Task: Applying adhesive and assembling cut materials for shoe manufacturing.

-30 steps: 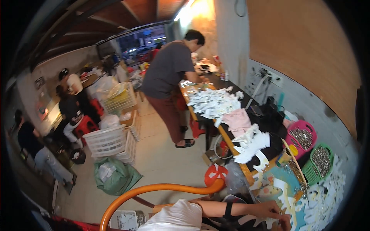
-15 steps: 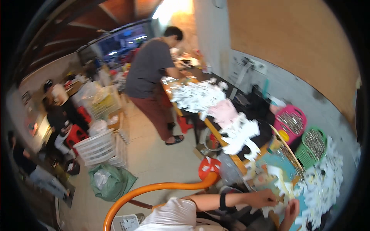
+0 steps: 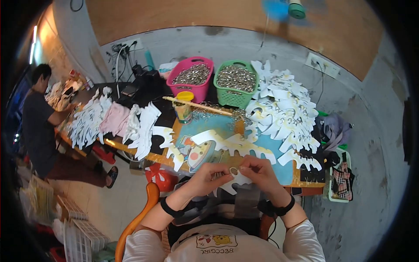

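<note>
My left hand (image 3: pixel 214 177) and my right hand (image 3: pixel 260 174) meet just off the table's near edge, both with fingers pinched. Between the fingertips shows a small ring (image 3: pixel 234 170), gripped by the left hand. A white cut-out piece with a wavy edge (image 3: pixel 241 179) is pinched in the right hand and hangs below the fingers. Beyond them, more white cut-out strips with yellowish patches (image 3: pixel 257 151) lie on the blue work mat (image 3: pixel 280 171). A flat board with a cartoon picture (image 3: pixel 201 153) lies left of centre on the mat.
Pink (image 3: pixel 188 92) and green baskets (image 3: pixel 237 99) hold many small metal parts. A yellow-lidded jar (image 3: pixel 185 96) stands beside a wooden stick (image 3: pixel 205 107). White pieces form a heap (image 3: pixel 283 111) at right. A person (image 3: pixel 41 118) works at far left. A fan (image 3: pixel 296 9) hangs above.
My view has swung right, from the room to the worktable. Both hands, apart at lower right before, now show close together in the middle, holding the ring and white piece.
</note>
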{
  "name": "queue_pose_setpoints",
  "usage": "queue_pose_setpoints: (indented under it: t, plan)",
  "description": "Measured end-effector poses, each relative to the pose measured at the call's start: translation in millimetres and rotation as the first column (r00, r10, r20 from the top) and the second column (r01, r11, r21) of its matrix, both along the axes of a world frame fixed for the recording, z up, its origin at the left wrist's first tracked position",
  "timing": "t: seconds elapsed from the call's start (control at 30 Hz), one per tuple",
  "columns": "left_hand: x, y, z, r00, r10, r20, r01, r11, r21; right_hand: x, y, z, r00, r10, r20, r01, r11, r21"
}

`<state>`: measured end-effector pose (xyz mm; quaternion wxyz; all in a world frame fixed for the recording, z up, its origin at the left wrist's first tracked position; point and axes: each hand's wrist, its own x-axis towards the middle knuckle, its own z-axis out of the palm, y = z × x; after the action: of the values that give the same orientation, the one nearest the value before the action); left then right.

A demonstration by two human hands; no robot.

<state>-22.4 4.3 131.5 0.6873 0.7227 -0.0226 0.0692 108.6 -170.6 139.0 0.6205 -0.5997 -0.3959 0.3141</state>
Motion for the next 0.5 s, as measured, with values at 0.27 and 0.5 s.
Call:
queue_pose_setpoints:
  t: [0.27,0.5]
  plan:
    - [0.7,-4.4,-2.5,0.974,0.105,0.2,-0.141,0.975,0.173,-2.9,-3.2,-5.8,0.994,0.009,-0.108,-0.033,0.975,-0.219]
    - [-3.9,-2.7,-5.2,0.993,0.03,-0.11,-0.04,0.995,-0.092,1.8,-6.5,-3.9,0.972,0.165,0.166,-0.125,0.966,-0.228]
